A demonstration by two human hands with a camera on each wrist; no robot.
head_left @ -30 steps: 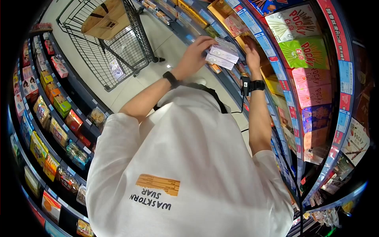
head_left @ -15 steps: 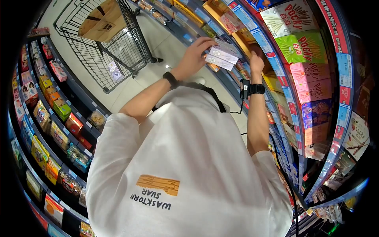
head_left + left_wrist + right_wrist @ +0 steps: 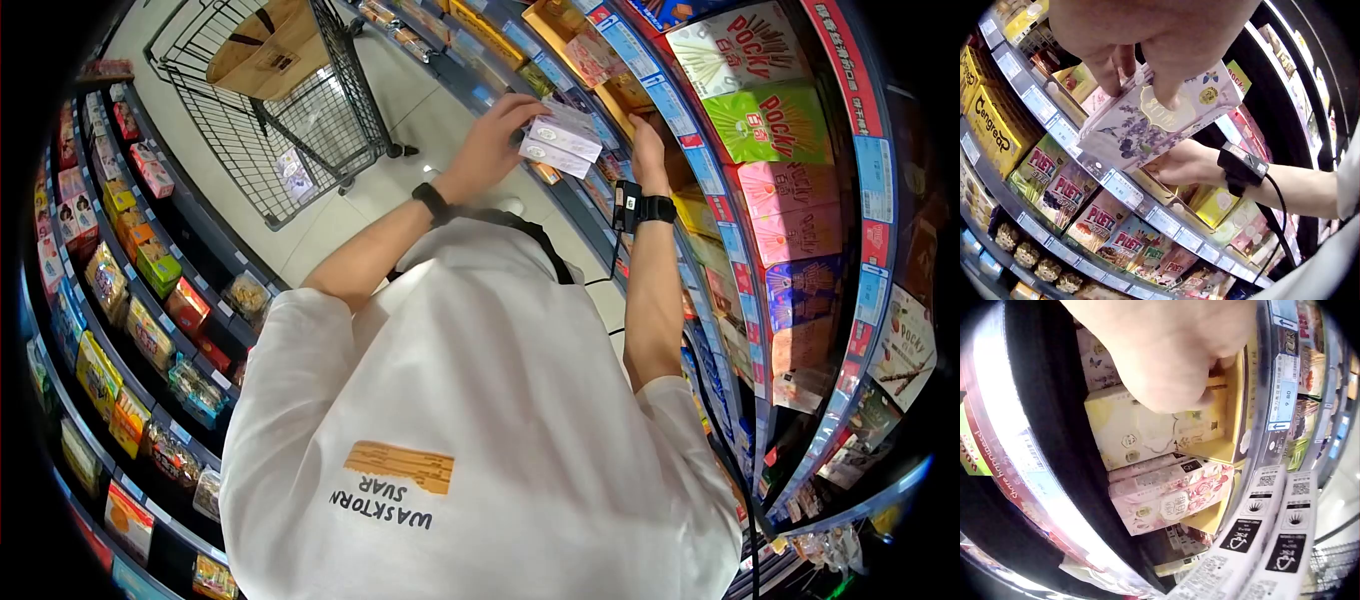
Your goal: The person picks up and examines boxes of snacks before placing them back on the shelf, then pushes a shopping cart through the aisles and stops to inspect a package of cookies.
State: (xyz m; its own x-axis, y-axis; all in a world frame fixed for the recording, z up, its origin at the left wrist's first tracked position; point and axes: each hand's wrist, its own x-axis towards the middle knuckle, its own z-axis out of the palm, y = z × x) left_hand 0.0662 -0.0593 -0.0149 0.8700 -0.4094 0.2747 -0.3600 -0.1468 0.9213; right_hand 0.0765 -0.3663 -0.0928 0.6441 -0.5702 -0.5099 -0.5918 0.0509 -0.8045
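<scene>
My left hand (image 3: 490,145) holds two lavender boxes (image 3: 562,140) side by side, fingers and thumb around them, in front of the shelf. In the left wrist view the top lavender box (image 3: 1141,134) shows purple flowers and a cream label. My right hand (image 3: 650,150) reaches into the shelf at a yellow display carton (image 3: 1232,400). In the right wrist view it lies over a pale yellow box (image 3: 1129,428), its fingertips by the carton's wall and partly hidden; I cannot tell what they grip. Pink floral boxes (image 3: 1179,503) stand beside it.
A shopping cart (image 3: 270,120) with a brown paper bag (image 3: 265,60) stands ahead on the left. Pocky boxes (image 3: 765,130) fill the upper right shelf. Pretz packs (image 3: 1094,222) line the shelf below. Another snack shelf (image 3: 150,250) runs along the left.
My right hand first goes further into the carton with its fingers drawn in, then shifts slightly, the thumb now showing at the carton's edge. The left hand keeps holding the lavender boxes in place.
</scene>
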